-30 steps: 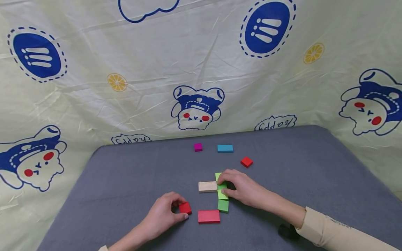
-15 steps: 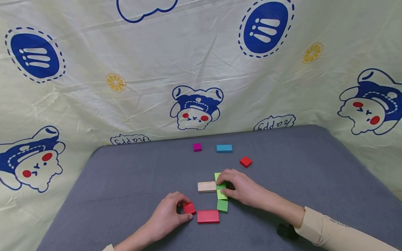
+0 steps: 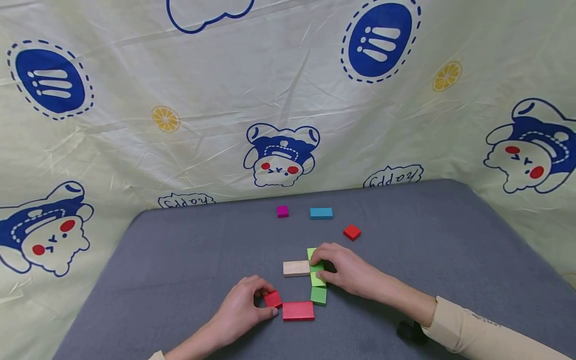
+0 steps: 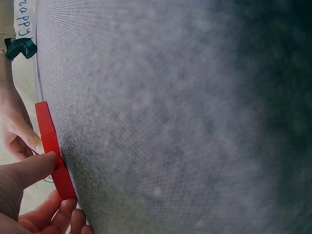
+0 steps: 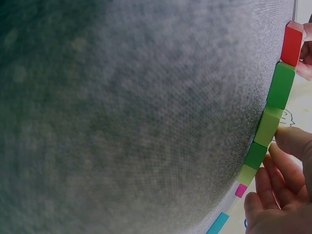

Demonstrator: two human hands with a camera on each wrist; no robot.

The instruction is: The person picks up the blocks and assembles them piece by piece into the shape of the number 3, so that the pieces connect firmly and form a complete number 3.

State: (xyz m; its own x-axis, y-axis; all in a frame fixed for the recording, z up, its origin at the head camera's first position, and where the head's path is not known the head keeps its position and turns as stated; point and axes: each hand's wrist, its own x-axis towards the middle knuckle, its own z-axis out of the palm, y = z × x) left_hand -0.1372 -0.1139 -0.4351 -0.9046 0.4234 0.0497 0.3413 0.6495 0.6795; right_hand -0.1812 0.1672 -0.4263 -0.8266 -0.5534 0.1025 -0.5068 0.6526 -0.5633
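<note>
My left hand [image 3: 240, 306] pinches a small red block [image 3: 272, 299] between thumb and fingers at the left end of a red rectangular block [image 3: 298, 311]. The two appear to touch at a corner, the small one slightly turned. My right hand [image 3: 353, 268] holds the middle of a column of green blocks, its thumb on a light green block [image 5: 268, 126] and its fingers farther up. Below that lies a darker green block [image 3: 318, 295], just above the red rectangle's right end. A plain wooden block [image 3: 296, 268] juts left from the column. The fingers partly cover the upper green blocks.
Toward the back of the grey table [image 3: 202, 240] lie a magenta cube [image 3: 282, 212], a blue rectangular block [image 3: 321, 213] and another small red block [image 3: 352, 232]. A printed cloth [image 3: 216, 80] hangs behind the table. A dark object [image 3: 411, 332] sits by the right wrist.
My left hand has slid the small red block to the right, up to the red rectangular block. The right hand stays where it was on the green blocks.
</note>
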